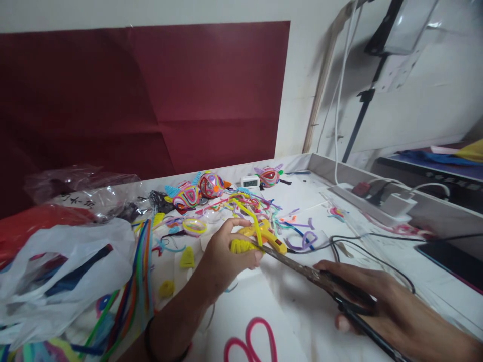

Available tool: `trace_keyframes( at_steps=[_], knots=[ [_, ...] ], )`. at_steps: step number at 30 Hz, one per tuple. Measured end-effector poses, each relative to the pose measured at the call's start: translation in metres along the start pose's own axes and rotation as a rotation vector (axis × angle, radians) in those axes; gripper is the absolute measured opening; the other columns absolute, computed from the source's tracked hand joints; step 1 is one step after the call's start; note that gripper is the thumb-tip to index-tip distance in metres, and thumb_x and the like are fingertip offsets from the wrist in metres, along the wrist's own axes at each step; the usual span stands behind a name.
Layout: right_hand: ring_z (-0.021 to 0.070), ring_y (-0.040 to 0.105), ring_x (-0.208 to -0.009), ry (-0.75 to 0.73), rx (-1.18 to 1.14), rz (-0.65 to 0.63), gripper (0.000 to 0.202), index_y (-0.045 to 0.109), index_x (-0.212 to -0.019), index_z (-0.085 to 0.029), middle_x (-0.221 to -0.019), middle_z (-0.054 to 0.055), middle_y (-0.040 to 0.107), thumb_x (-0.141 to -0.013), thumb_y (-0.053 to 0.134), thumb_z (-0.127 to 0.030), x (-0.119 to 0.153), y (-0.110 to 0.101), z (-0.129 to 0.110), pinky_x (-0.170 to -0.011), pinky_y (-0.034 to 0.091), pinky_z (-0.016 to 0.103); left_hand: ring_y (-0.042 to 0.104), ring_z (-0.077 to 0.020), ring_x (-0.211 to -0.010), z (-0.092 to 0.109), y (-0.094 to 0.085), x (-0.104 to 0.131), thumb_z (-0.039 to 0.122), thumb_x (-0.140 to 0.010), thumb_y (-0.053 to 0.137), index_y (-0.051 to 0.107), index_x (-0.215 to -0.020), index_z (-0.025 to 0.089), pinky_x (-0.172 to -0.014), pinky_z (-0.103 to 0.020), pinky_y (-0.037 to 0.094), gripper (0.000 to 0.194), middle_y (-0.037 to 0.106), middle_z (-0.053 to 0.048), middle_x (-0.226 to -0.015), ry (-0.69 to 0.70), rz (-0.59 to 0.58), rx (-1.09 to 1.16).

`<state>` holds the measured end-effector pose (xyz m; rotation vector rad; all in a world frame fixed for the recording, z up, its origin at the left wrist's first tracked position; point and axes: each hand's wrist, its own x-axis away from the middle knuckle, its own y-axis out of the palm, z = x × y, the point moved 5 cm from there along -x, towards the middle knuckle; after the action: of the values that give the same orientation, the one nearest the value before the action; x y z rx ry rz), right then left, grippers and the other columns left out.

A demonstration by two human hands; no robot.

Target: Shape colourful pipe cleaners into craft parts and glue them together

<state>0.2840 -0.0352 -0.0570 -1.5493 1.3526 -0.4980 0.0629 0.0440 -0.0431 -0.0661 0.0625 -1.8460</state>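
My left hand (pixel 230 251) pinches a folded yellow pipe cleaner (pixel 243 246), its loose end rising and bending back to the left. My right hand (pixel 392 296) grips black-handled scissors (pixel 315 274) whose blade tips reach the yellow strand beside my left fingertips. Whether the blades touch it I cannot tell. Just behind lies a yellow hot glue gun (pixel 272 237) with a black cord. Folded yellow pieces (pixel 186 258) rest left of my left hand. A pink pipe cleaner loop (pixel 260 327) lies on the white paper in front.
Colourful fish-like ornaments (pixel 212 184) and a small digital timer (pixel 249 182) stand along the back. Pipe cleaner scraps (pixel 249 203) are strewn in the middle. Plastic bags (pixel 71 271) and long pipe cleaners (pixel 141 271) fill the left. A power strip (pixel 372 206), cables and a phone (pixel 453 262) are at right.
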Motion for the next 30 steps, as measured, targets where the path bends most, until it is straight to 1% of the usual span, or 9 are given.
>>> trace_keyframes(
  at_steps=[3,6,9,14,20,24,26,28,30],
  knots=[
    [0.0253,0.070,-0.086,-0.034,0.031,0.007,0.040,0.065,-0.112,-0.026,-0.104,0.004,0.072,-0.076,0.063,-0.044,0.000,0.000,-0.001,-0.058,0.055,0.023,0.056,-0.0104,-0.051,0.000,0.000,0.000,0.017,-0.058,0.071,0.051,-0.103,0.019,-0.051,-0.022,0.045,0.049,0.065,0.002,-0.068,0.001,-0.013,0.011],
    [0.0240,0.071,-0.077,-0.074,0.050,0.027,0.038,0.066,-0.112,-0.026,-0.094,0.005,0.074,-0.078,0.061,-0.041,0.001,0.002,-0.004,-0.055,0.055,0.024,0.056,-0.0107,-0.051,-0.002,0.001,0.000,0.018,-0.057,0.071,0.051,-0.103,0.019,-0.052,-0.022,0.045,0.050,0.065,0.002,-0.069,-0.007,-0.024,0.032],
    [0.0220,0.070,-0.068,-0.099,0.079,0.028,0.034,0.067,-0.109,-0.025,-0.084,0.004,0.074,-0.079,0.057,-0.038,0.004,0.007,-0.004,-0.051,0.055,0.024,0.055,-0.0102,-0.050,-0.004,0.001,-0.001,0.017,-0.057,0.071,0.051,-0.103,0.019,-0.052,-0.023,0.045,0.051,0.064,0.003,-0.068,-0.019,-0.026,0.026],
    [0.0211,0.071,-0.071,-0.115,0.131,0.078,0.034,0.066,-0.110,-0.023,-0.090,0.005,0.074,-0.082,0.055,-0.038,0.012,0.015,-0.001,-0.056,0.056,0.024,0.054,-0.0089,-0.049,-0.008,0.005,-0.002,0.016,-0.057,0.070,0.048,-0.103,0.018,-0.052,-0.022,0.045,0.050,0.064,0.003,-0.068,-0.027,-0.052,0.079],
    [0.0185,0.070,-0.062,-0.174,0.110,0.157,0.032,0.067,-0.108,-0.023,-0.084,0.006,0.075,-0.086,0.047,-0.035,0.014,0.014,-0.005,-0.051,0.054,0.021,0.056,-0.0096,-0.049,-0.015,0.008,-0.003,0.018,-0.058,0.073,0.047,-0.104,0.019,-0.053,-0.022,0.044,0.053,0.063,0.003,-0.067,-0.061,-0.077,0.127],
    [0.0198,0.070,-0.061,-0.124,0.072,0.189,0.036,0.066,-0.109,-0.024,-0.087,0.008,0.075,-0.086,0.043,-0.040,0.021,0.021,0.004,-0.055,0.055,0.025,0.056,-0.0093,-0.050,-0.018,0.009,-0.004,0.016,-0.058,0.073,0.047,-0.105,0.019,-0.053,-0.022,0.045,0.054,0.063,0.004,-0.068,-0.078,-0.081,0.130],
    [0.0203,0.070,-0.063,-0.096,0.082,0.187,0.037,0.066,-0.109,-0.023,-0.089,0.009,0.074,-0.086,0.043,-0.040,0.024,0.023,0.007,-0.057,0.055,0.026,0.056,-0.0096,-0.050,-0.018,0.010,-0.004,0.016,-0.059,0.073,0.047,-0.106,0.019,-0.053,-0.022,0.045,0.054,0.063,0.003,-0.068,-0.080,-0.089,0.136],
    [0.0202,0.070,-0.066,-0.086,0.082,0.156,0.036,0.066,-0.109,-0.021,-0.090,0.009,0.074,-0.087,0.043,-0.039,0.022,0.024,0.007,-0.057,0.055,0.025,0.056,-0.0093,-0.050,-0.017,0.010,-0.004,0.015,-0.058,0.072,0.047,-0.106,0.018,-0.053,-0.022,0.045,0.054,0.063,0.004,-0.067,-0.084,-0.088,0.126],
    [0.0193,0.071,-0.068,-0.054,0.060,0.095,0.035,0.064,-0.110,-0.020,-0.090,0.007,0.074,-0.086,0.047,-0.039,0.018,0.022,0.006,-0.056,0.055,0.022,0.055,-0.0092,-0.050,-0.017,0.008,-0.005,0.015,-0.058,0.072,0.047,-0.105,0.018,-0.053,-0.022,0.044,0.053,0.063,0.004,-0.066,-0.086,-0.067,0.107]
  ],
)
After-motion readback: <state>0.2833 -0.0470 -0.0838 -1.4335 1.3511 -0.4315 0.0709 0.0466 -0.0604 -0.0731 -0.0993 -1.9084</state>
